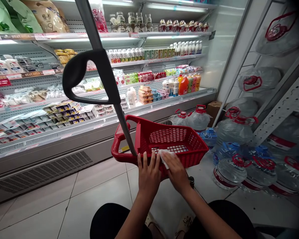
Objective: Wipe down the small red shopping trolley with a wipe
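A red plastic shopping basket with a pulling handle stands in front of me. Its walls are perforated, and the dark grip at the handle's top leans to the upper left. My left hand rests on the near rim, its fingers spread and pointing away from me. Beside it, my right hand holds a white wipe pressed flat under the fingers against the same rim. Whether the wipe is cloth or paper, I cannot tell.
A refrigerated display case with several shelves of bottles, cups and packs runs behind the basket. Large water jugs with red handles crowd the right side by a white metal rack. My knees are close below, over pale floor tiles.
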Action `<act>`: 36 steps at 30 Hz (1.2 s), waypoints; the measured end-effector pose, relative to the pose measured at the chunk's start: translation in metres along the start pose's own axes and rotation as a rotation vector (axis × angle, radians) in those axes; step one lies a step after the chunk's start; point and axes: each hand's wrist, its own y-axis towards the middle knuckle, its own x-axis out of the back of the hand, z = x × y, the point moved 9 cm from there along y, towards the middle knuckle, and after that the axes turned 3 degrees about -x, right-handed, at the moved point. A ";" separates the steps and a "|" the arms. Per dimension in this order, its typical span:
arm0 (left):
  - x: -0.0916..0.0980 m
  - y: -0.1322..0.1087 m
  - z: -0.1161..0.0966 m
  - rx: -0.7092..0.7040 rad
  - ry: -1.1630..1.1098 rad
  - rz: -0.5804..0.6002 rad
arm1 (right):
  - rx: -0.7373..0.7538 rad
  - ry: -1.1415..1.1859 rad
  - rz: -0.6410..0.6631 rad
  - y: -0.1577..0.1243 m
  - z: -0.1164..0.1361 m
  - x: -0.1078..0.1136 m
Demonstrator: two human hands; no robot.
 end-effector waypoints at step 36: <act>-0.056 0.005 0.022 -0.090 -0.130 0.082 | -0.190 -0.143 -0.025 -0.066 -0.157 0.041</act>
